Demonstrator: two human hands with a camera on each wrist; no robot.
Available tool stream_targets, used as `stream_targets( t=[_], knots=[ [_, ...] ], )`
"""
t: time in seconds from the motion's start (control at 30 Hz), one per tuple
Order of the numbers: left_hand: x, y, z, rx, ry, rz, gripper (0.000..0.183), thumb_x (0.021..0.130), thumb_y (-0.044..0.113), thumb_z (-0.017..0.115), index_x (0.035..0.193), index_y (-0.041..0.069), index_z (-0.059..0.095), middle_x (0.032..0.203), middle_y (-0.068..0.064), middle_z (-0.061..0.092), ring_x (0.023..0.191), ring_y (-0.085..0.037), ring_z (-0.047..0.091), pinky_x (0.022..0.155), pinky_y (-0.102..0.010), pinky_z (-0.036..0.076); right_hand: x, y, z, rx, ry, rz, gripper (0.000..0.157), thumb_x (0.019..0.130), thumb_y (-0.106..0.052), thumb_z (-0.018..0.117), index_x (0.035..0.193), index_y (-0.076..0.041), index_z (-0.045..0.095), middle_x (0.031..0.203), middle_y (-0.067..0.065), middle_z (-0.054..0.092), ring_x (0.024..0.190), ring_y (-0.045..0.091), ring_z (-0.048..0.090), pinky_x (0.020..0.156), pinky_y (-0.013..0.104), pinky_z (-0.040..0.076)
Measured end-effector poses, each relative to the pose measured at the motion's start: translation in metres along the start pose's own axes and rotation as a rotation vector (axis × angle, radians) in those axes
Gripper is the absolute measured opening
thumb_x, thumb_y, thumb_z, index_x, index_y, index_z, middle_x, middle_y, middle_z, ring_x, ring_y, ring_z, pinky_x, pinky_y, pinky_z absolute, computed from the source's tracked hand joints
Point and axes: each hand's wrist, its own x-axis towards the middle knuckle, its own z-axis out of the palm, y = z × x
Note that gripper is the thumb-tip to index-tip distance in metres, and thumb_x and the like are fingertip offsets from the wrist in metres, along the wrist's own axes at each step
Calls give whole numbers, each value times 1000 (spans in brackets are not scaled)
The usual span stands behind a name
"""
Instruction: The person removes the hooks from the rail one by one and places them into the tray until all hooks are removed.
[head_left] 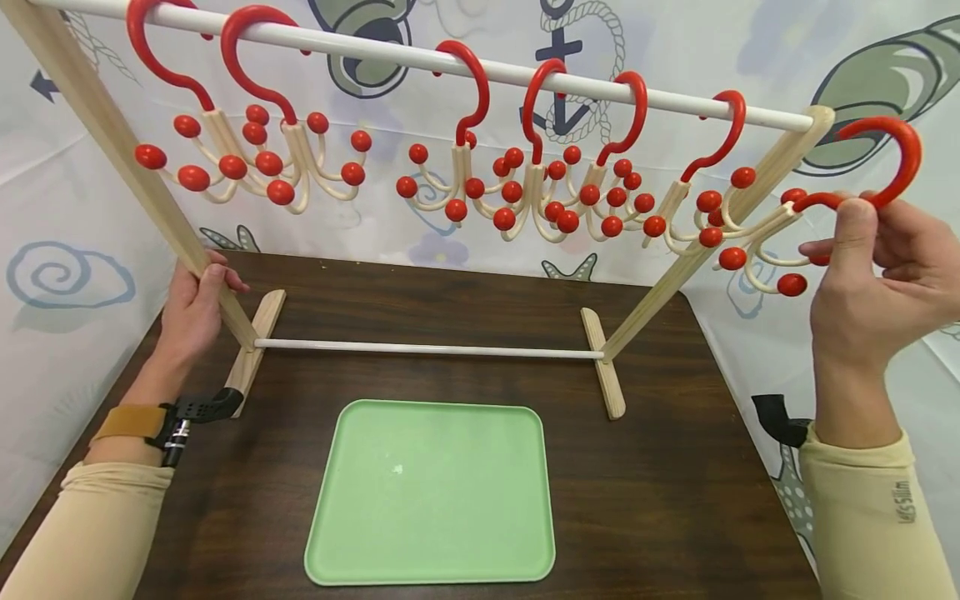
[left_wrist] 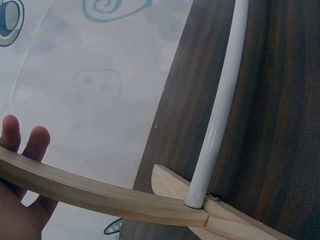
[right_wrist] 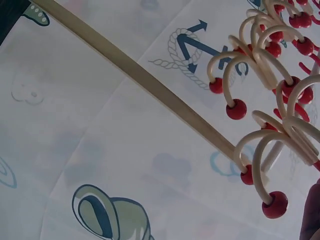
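My right hand pinches the red hook of a cream multi-prong hanger between thumb and fingers. This hanger, with red balls on its prong tips, is held tilted just right of the rack's end, off the rod. In the right wrist view its prongs show at the right. Several similar hangers hang by red hooks from the rack's white top rod. At the left, my left hand grips the rack's wooden post; the left wrist view shows its fingers around that post.
A light green tray lies on the dark wooden table in front of the rack. The rack's lower white bar joins two wooden feet. Behind hangs a patterned white cloth.
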Motion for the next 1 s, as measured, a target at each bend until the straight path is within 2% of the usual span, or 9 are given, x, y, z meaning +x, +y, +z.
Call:
stream_targets(
  t=[0.17, 0.33, 0.6, 0.77, 1.0],
  knots=[
    [4, -7, -1, 23, -19, -20, 16, 107, 21, 34, 118, 18, 46, 93, -6, 55, 87, -12, 60, 80, -27, 41, 4, -2, 0, 30, 53, 37, 15, 91, -7, 68, 103, -1, 73, 101, 15, 72, 68, 2, 66, 71, 15, 50],
    [8, -14, -2, 37, -16, -26, 19, 107, 22, 33, 121, 16, 45, 94, -6, 55, 88, -11, 60, 80, -26, 40, 4, -1, -5, 46, 80, 55, 16, 90, -7, 70, 105, -1, 71, 101, 15, 72, 69, 4, 67, 72, 16, 50],
    [10, -12, -3, 36, -11, -19, 17, 107, 21, 33, 120, 17, 45, 93, -5, 55, 87, -10, 60, 80, -27, 40, 1, -4, -15, 40, 94, 80, 20, 90, -8, 71, 108, 0, 69, 103, 15, 71, 68, 2, 66, 72, 15, 49],
    [11, -12, -1, 28, -15, -16, 17, 107, 21, 34, 119, 17, 45, 93, -7, 55, 87, -12, 60, 82, -29, 40, -6, -9, -24, -14, 89, 95, 20, 91, -8, 69, 110, -1, 68, 104, 10, 71, 69, -1, 66, 74, 14, 48],
    [7, -14, -4, 52, -23, -38, 19, 107, 24, 34, 121, 16, 44, 95, -6, 55, 88, -11, 59, 82, -28, 40, -30, -18, -32, 12, 61, 43, 19, 86, -4, 71, 101, 7, 70, 97, 16, 72, 67, -3, 65, 66, 11, 46]
  ],
)
